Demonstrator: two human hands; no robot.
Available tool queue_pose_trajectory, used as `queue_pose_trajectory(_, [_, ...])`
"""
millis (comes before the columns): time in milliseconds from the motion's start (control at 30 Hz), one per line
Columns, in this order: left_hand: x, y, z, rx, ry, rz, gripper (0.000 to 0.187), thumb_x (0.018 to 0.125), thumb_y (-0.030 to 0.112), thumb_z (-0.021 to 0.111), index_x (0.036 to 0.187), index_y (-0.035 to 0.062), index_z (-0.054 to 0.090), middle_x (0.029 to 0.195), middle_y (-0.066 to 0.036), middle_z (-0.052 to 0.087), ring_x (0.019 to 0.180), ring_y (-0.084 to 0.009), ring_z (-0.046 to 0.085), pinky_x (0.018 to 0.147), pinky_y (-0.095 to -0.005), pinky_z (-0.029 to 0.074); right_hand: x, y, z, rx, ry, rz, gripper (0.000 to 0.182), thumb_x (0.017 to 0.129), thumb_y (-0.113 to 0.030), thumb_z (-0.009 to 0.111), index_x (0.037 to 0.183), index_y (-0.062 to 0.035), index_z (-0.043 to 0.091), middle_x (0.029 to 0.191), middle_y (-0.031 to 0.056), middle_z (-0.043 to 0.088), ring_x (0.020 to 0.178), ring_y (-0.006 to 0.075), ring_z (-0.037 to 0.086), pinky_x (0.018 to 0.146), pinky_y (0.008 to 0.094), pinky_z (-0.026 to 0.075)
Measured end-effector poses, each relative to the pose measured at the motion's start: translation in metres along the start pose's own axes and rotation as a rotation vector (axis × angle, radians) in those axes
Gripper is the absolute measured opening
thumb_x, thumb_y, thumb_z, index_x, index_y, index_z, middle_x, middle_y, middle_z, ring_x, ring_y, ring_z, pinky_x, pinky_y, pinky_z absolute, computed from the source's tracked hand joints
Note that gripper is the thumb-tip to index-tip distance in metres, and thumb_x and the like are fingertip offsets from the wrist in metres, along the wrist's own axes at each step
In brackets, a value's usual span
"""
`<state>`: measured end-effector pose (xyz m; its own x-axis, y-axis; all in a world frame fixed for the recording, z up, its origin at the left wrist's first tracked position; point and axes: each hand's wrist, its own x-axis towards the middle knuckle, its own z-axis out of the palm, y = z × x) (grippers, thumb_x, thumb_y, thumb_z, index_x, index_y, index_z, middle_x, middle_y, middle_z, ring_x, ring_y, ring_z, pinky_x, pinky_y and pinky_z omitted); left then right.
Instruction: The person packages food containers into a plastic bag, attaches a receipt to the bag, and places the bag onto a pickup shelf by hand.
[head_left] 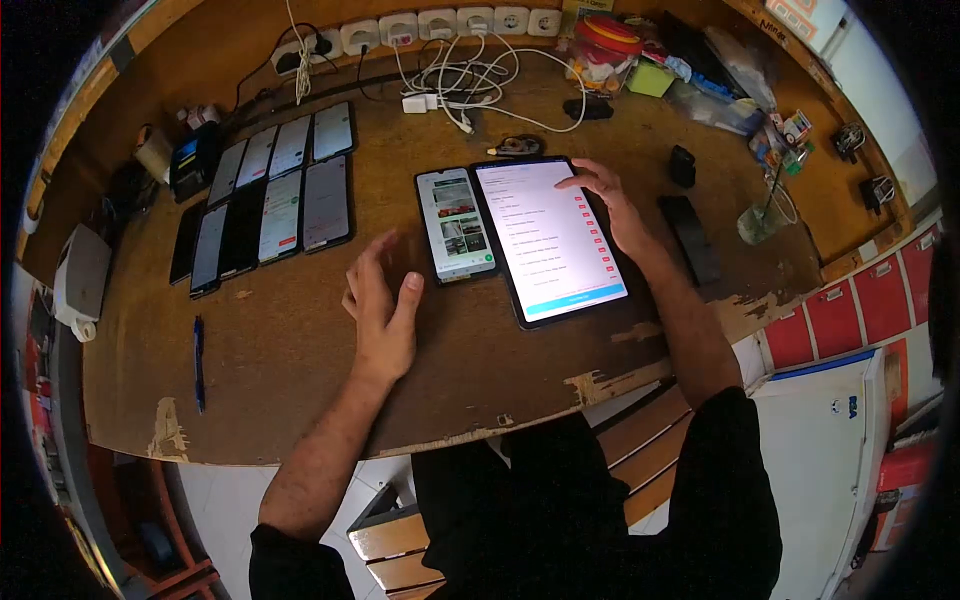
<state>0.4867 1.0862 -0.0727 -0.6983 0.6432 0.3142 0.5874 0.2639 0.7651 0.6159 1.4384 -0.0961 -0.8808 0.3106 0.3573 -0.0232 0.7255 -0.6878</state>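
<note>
A tablet (550, 240) lies on the wooden table, its lit screen showing a list with red marks and a blue bar at the bottom. My right hand (612, 205) reaches over its right edge, fingers stretched out, with a fingertip at the upper part of the screen. Directly left of the tablet is a smartphone (455, 225) with pictures on its display. My left hand (383, 310) rests near the phone's lower left, apart from it, thumb and fingers spread and holding nothing.
Several phones (280, 210) lie in rows at the left. A blue pen (199, 365) lies nearer the front. White cables (470, 80) tangle below the wall sockets (437, 22). A black phone-like slab (690, 240) and a cup (762, 222) stand out at the right. The table's front edge (480, 434) is chipped.
</note>
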Motion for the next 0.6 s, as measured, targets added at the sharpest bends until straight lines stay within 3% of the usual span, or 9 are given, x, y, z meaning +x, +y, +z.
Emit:
queue_pose_trajectory(67, [-0.003,0.004,0.002,-0.017,0.011,-0.061,0.063,0.095,0.049,0.044,0.141,0.0073,0.037,0.134,-0.014,0.043,0.124,-0.0265,0.035,0.107,-0.0482,0.014,-0.002,-0.006,0.003,-0.144,-0.004,-0.039,0.058,0.101,-0.041,0.019,0.117,-0.0097,0.065,0.143,0.0118,0.042,0.137,0.0267,0.028,0.115,0.0421,0.019])
queue_pose_trajectory(167, [-0.007,0.012,0.002,-0.044,-0.054,-0.036,0.059,0.096,0.047,0.043,0.14,0.0073,0.038,0.131,-0.014,0.043,0.124,-0.0266,0.034,0.106,-0.048,0.015,0.003,-0.009,0.003,-0.265,-0.078,-0.065,0.055,0.101,-0.038,0.019,0.119,-0.0132,0.064,0.149,0.0111,0.031,0.139,0.0315,0.022,0.115,0.0453,0.019])
queue_pose_trajectory(233, [-0.007,0.015,0.002,-0.064,-0.067,-0.044,0.06,0.096,0.048,0.043,0.139,0.0075,0.038,0.13,-0.014,0.043,0.123,-0.0269,0.034,0.105,-0.0483,0.015,0.002,-0.014,0.002,-0.176,-0.082,-0.03,0.04,0.096,-0.026,0.035,0.122,-0.0124,0.062,0.149,0.01,0.035,0.139,0.0342,0.024,0.116,0.0484,0.016])
queue_pose_trajectory(267, [-0.008,0.016,0.002,-0.084,-0.082,-0.043,0.06,0.095,0.049,0.043,0.139,0.0076,0.038,0.13,-0.015,0.043,0.123,-0.0272,0.034,0.105,-0.0486,0.015,0.0,-0.013,0.003,-0.176,-0.085,-0.025,0.04,0.096,-0.026,0.035,0.122,-0.0124,0.062,0.149,0.01,0.035,0.139,0.0342,0.024,0.116,0.0484,0.016])
queue_pose_trajectory(333, [-0.012,0.02,0.003,-0.103,-0.105,-0.046,0.061,0.095,0.05,0.042,0.138,0.0067,0.039,0.13,-0.015,0.043,0.123,-0.0278,0.034,0.105,-0.0485,0.016,0.001,-0.013,0.004,-0.392,-0.131,0.039,0.06,0.101,-0.043,0.016,0.12,-0.0112,0.063,0.149,0.013,0.03,0.141,0.034,0.02,0.115,0.0487,0.017])
queue_pose_trajectory(367, [-0.012,0.021,0.003,-0.118,-0.125,-0.049,0.062,0.095,0.051,0.042,0.137,0.0059,0.039,0.13,-0.016,0.043,0.123,-0.0283,0.034,0.104,-0.0483,0.016,0.003,-0.015,0.005,-0.394,-0.127,0.035,0.06,0.101,-0.043,0.016,0.12,-0.0112,0.063,0.149,0.013,0.03,0.141,0.034,0.02,0.115,0.0487,0.017])
queue_pose_trajectory(433, [-0.012,0.021,0.005,-0.086,-0.121,0.049,0.064,0.095,0.053,0.042,0.136,0.0048,0.04,0.131,-0.016,0.043,0.123,-0.0292,0.034,0.104,-0.048,0.016,0.002,-0.023,0.007,-0.222,0.043,-0.005,0.054,0.101,-0.04,0.021,0.121,-0.0109,0.062,0.148,0.0129,0.032,0.141,0.0331,0.02,0.115,0.0482,0.016])
queue_pose_trajectory(467, [-0.013,0.02,0.006,-0.056,-0.114,0.145,0.065,0.094,0.055,0.041,0.135,0.0038,0.041,0.131,-0.017,0.043,0.123,-0.0301,0.034,0.104,-0.0477,0.017,0.001,-0.022,0.004,-0.219,0.041,-0.005,0.054,0.101,-0.04,0.021,0.121,-0.0109,0.062,0.148,0.0129,0.032,0.141,0.0331,0.02,0.115,0.0482,0.016])
queue_pose_trajectory(600, [-0.009,0.026,-0.01,0.015,-0.073,0.288,0.067,0.092,0.056,0.044,0.133,0.002,0.043,0.132,-0.017,0.044,0.124,-0.0316,0.034,0.104,-0.0468,0.018,0.006,-0.025,-0.01,-0.166,0.03,-0.065,0.036,0.097,-0.026,0.039,0.119,-0.01,0.063,0.145,0.0116,0.038,0.139,0.0307,0.024,0.115,0.0457,0.018])
